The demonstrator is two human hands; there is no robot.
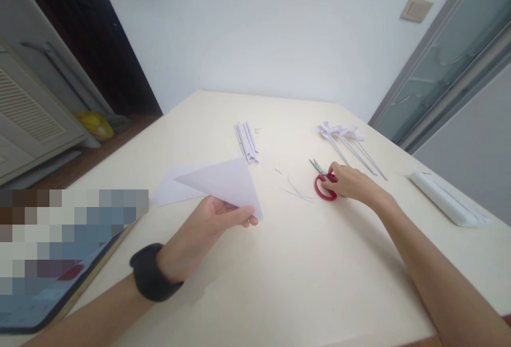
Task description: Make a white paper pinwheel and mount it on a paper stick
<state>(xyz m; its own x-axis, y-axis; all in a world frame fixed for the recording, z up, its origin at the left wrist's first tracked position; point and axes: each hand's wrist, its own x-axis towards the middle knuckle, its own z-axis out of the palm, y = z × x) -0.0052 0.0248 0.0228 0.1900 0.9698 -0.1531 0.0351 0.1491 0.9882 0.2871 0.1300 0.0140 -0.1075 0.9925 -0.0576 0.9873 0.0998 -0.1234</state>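
My left hand [207, 230] pinches the near corner of a white paper folded into a triangle [225, 182], held just above the cream table [279, 283]. A black band sits on that wrist. My right hand [349, 182] rests on the red handles of a pair of scissors [324, 183] that lie flat on the table, blades pointing away to the left. Thin paper offcuts [295, 191] lie between the triangle and the scissors.
A bundle of rolled white paper sticks [247, 142] lies further back. Several paper pinwheels on sticks [347, 142] lie at the back right. A white box-like object [447, 198] sits near the right edge. A tablet [51, 283] lies at the near left corner.
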